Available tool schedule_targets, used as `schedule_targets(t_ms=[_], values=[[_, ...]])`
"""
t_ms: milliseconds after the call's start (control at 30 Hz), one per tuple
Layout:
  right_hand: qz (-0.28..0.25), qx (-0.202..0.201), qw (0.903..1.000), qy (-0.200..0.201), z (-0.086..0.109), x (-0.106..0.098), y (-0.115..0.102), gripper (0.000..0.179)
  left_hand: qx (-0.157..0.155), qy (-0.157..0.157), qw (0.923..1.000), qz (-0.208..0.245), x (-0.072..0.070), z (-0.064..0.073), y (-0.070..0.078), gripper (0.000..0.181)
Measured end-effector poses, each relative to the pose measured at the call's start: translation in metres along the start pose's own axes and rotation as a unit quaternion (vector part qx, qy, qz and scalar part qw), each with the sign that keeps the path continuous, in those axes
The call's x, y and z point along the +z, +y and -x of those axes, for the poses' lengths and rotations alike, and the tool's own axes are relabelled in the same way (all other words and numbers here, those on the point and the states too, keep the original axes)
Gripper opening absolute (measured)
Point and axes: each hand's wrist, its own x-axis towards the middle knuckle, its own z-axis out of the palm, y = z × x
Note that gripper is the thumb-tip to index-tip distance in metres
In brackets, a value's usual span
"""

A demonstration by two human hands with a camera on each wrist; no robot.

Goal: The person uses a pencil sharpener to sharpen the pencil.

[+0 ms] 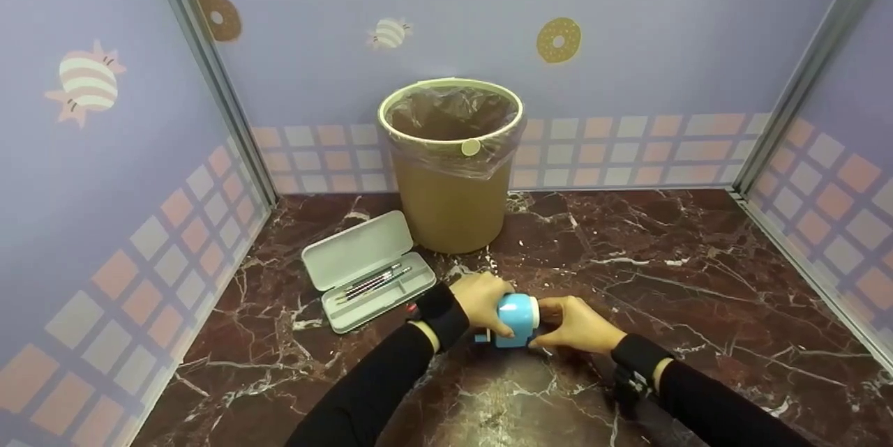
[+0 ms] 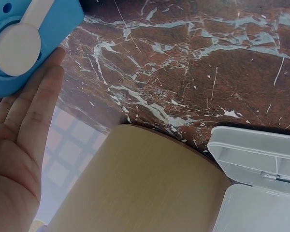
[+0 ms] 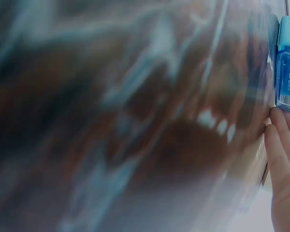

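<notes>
A blue crank pencil sharpener (image 1: 513,325) is on the dark marbled tabletop, between both hands. My left hand (image 1: 481,300) grips its crank side, with the thumb nearer me and the fingers behind. In the left wrist view, the white crank (image 2: 17,48) shows against the blue body, beside the left fingers. The right hand (image 1: 580,326) holds the opposite end, where the white front is, between thumb and fingers. The right wrist view shows the sharpener's clear blue shavings drawer (image 3: 287,79) at the edge, fingertips against it.
Behind the hands stands a tan trash bin (image 1: 450,206) lined with a clear bag. To its left lies an opened pale pencil case (image 1: 359,252) with several pencils (image 1: 373,283) inside. Small pale specks dot the tabletop (image 1: 628,252) near the bin. Patterned panels (image 1: 314,70) enclose the table.
</notes>
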Motion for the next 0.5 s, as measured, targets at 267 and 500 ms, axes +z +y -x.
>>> schedule_targets(t_ms=[267, 500], values=[[-0.02, 0.0, 0.9998, -0.003, -0.0051, 0.0029, 0.002, 0.058, 0.001, 0.002, 1.0, -0.002, 0.0008, -0.0009, -0.0027, 0.051], [-0.015, 0.002, 0.9999, 0.006, -0.0086, 0.0061, 0.0032, 0.055, 0.007, 0.003, 1.0, 0.004, 0.0004, -0.0005, -0.0022, 0.052]])
